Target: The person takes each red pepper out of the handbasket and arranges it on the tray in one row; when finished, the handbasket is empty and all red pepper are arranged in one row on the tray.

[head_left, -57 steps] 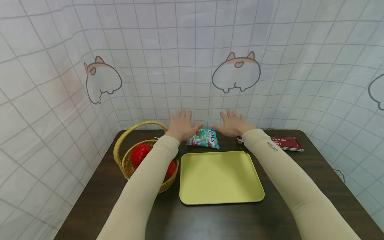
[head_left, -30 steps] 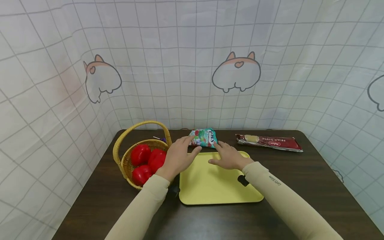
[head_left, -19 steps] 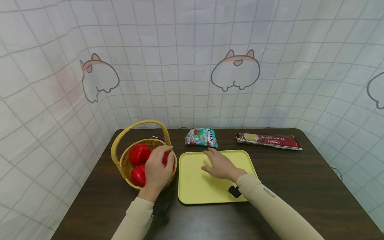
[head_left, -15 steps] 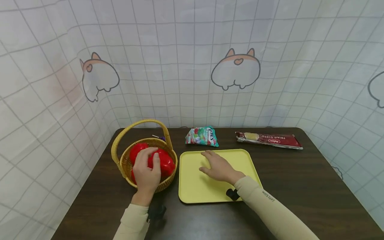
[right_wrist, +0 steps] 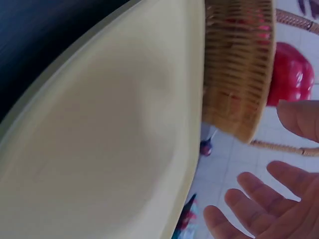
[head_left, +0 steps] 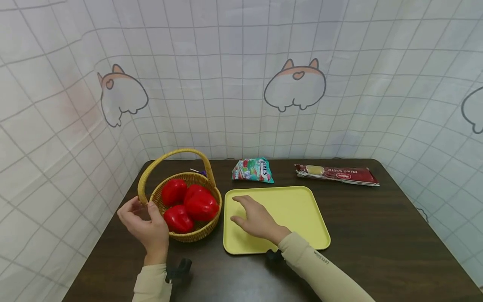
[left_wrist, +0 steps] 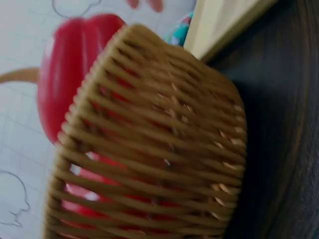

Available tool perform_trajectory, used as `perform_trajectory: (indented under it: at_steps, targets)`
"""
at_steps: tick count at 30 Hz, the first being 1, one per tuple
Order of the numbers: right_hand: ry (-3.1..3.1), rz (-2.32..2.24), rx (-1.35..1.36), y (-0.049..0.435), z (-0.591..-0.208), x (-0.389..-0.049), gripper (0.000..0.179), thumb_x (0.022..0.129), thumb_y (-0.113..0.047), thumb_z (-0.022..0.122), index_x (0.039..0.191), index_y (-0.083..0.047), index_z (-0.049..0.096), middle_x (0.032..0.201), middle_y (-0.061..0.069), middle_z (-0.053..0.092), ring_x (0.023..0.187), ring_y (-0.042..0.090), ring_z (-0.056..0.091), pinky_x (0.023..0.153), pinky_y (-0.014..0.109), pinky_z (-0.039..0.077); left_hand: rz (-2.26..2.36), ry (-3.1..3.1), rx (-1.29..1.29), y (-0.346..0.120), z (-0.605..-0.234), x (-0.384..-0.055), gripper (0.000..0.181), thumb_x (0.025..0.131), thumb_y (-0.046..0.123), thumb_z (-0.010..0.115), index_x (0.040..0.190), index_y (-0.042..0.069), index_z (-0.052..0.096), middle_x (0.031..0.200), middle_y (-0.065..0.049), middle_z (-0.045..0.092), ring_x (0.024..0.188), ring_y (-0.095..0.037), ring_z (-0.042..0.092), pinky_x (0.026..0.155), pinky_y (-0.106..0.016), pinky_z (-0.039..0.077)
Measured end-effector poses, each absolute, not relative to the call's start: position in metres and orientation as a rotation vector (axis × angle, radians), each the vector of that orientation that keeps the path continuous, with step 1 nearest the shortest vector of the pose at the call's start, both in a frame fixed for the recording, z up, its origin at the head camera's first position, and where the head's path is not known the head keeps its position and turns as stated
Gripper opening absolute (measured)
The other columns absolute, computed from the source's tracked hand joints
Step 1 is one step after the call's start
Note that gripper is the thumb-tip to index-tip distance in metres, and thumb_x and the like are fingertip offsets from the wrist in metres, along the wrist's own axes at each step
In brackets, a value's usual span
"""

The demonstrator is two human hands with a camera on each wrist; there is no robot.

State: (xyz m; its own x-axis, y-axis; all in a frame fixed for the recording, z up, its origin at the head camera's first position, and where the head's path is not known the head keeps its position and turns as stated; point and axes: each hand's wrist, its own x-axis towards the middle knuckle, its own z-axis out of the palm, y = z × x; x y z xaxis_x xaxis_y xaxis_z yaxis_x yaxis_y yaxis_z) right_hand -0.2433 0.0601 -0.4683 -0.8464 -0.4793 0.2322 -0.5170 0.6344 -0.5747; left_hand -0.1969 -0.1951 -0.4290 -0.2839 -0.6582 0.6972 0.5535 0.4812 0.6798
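Observation:
A wicker basket (head_left: 196,235) with a tall arched handle (head_left: 173,153) stands at the left of the table, holding several glossy red bell peppers (head_left: 201,204). My left hand (head_left: 149,233) is at the basket's near left side, fingers loosely bent beside the foot of the handle; whether they touch it is hard to tell. Its own fingers are out of the left wrist view, where the basket's woven wall (left_wrist: 159,134) is close. My right hand (head_left: 256,218) hovers over the yellow tray (head_left: 294,218), fingers spread and holding nothing, as the right wrist view confirms with its fingers (right_wrist: 259,199).
Behind the tray lies a teal candy bag (head_left: 253,170). A dark red long packet (head_left: 339,175) is at the back right. Partly hidden behind the basket is a small purple-wrapped lollipop (head_left: 201,172). A gridded white curtain (head_left: 241,84) closes off the back and sides.
Both hands have drawn back from the far side of the table. The left hand has passed over the peppers to the basket's left side. The right hand has shifted left above the tray.

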Motion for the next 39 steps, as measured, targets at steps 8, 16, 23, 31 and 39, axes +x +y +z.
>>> perform_trajectory:
  at_steps: [8,16,23,31,39]
  targets:
    - [-2.656,1.260,0.809,0.023,-0.446,-0.241,0.068,0.087,-0.038,0.072,0.143,-0.009,0.045,0.140,0.008,0.050,0.127,0.028,0.049,0.099,0.046,0.046,-1.357,-1.594,0.261,-0.222,-0.472,-0.219,0.033,0.096,0.013,0.054,0.126,-0.001,0.051,0.115,-0.006,0.052,0.101,-0.014,0.049,0.087,-0.024,0.037]
    - [-2.643,1.354,0.782,-0.017,-0.437,-0.248,0.081,0.078,-0.041,0.079,0.145,-0.013,0.041,0.140,0.007,0.047,0.118,0.024,0.052,0.084,0.035,0.054,-1.498,-1.674,0.361,-0.232,-0.491,-0.230,0.034,0.099,0.020,0.057,0.122,-0.004,0.056,0.109,-0.015,0.062,0.098,-0.007,0.056,0.084,-0.019,0.042]
    - [-2.723,1.334,0.687,-0.035,-0.450,-0.253,0.089,0.072,-0.042,0.082,0.144,-0.013,0.040,0.138,0.006,0.047,0.115,0.021,0.051,0.082,0.034,0.054,-1.484,-1.675,0.346,-0.225,-0.485,-0.224,0.030,0.099,0.015,0.057,0.120,-0.006,0.057,0.104,-0.012,0.065,0.095,-0.005,0.057,0.083,-0.017,0.043]
    - [-2.728,1.237,0.705,-0.046,-0.456,-0.254,0.089,0.069,-0.042,0.084,0.143,-0.014,0.043,0.129,0.004,0.050,0.109,0.019,0.051,0.078,0.031,0.052,-1.447,-1.680,0.300,-0.218,-0.474,-0.215,0.028,0.099,0.007,0.055,0.121,-0.010,0.054,0.105,-0.020,0.061,0.095,-0.008,0.056,0.083,-0.016,0.042]
    - [-2.708,1.312,0.669,-0.044,-0.455,-0.252,0.086,0.070,-0.037,0.085,0.142,-0.017,0.043,0.128,0.003,0.050,0.108,0.020,0.053,0.077,0.031,0.053,-1.453,-1.673,0.280,-0.218,-0.475,-0.214,0.028,0.099,0.005,0.054,0.122,-0.012,0.053,0.105,-0.025,0.060,0.094,-0.008,0.055,0.083,-0.017,0.042]
